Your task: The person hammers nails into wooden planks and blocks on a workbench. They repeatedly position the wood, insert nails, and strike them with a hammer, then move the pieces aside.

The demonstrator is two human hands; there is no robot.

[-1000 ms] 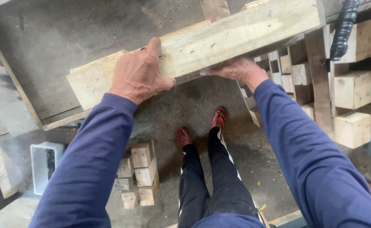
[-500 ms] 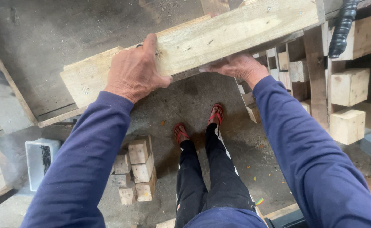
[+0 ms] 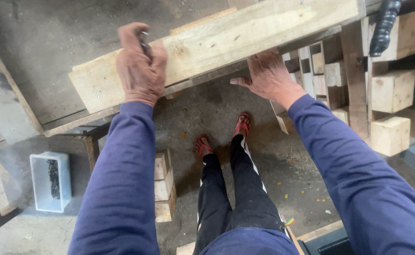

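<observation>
We see the left hand [image 3: 139,66] curled into a fist on top of the pale wooden plank [image 3: 217,45], pinching a small dark object we cannot identify. The right hand [image 3: 269,75] lies open, fingers spread, against the plank's lower edge. A translucent plastic box [image 3: 50,182] of dark pieces sits low left beside stacked wooden blocks [image 3: 162,184]. The floor [image 3: 264,160] is stained grey concrete.

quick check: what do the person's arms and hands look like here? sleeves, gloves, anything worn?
Both arms are in long dark blue sleeves of soft fabric that end at the wrists. The left hand and right hand are bare: no gloves, no watch or rings visible. The sleeves are plain, with no markings or stripes showing, and they wrinkle loosely along the forearms.
</observation>
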